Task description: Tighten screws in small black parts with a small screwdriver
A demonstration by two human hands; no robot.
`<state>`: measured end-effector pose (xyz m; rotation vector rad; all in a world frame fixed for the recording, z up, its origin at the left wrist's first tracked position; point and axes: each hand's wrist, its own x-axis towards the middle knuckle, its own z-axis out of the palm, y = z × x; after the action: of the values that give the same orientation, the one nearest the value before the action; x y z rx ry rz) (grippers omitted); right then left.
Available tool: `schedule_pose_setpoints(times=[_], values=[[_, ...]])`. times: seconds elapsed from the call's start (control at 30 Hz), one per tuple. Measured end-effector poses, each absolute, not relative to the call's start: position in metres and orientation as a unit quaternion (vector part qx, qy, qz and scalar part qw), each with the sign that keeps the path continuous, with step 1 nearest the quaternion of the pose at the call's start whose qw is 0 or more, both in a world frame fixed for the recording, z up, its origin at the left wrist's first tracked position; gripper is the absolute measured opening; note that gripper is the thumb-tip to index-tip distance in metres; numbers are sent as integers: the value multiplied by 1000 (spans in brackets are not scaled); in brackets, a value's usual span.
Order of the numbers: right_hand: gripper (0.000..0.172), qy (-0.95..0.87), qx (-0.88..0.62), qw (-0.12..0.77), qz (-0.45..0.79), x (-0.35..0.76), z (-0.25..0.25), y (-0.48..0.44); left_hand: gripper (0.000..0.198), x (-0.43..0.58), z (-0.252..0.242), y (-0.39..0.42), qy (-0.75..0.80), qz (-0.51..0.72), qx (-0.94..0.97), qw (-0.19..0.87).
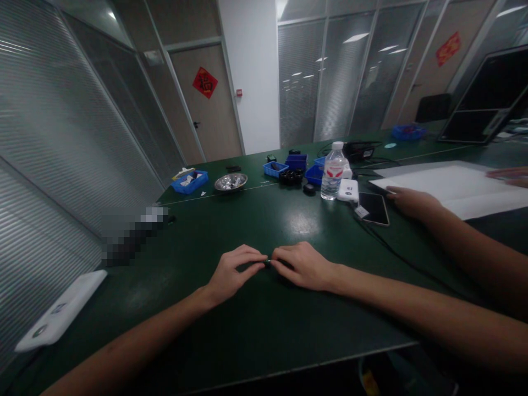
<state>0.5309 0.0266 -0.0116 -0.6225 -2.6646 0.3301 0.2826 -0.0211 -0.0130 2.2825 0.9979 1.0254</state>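
Low over the green table, my left hand and my right hand meet fingertip to fingertip. Between them is a small dark piece with a light, shiny bit at its right side. The left thumb and index finger pinch its left end. My right hand is curled, its thumb and index finger closed on the other end. The piece is too small and blurred for me to tell its kind.
A water bottle, white box and tablet stand right of centre. Further back are a metal bowl and blue bins. At right, another person's hand holds white paper. A cable crosses the table.
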Motion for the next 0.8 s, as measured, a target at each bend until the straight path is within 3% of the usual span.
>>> schedule_pose_setpoints(times=[0.8], values=[[27,-894,-238,246,290,524,-11,18,23,288,-17,-27,371,449,778,235]])
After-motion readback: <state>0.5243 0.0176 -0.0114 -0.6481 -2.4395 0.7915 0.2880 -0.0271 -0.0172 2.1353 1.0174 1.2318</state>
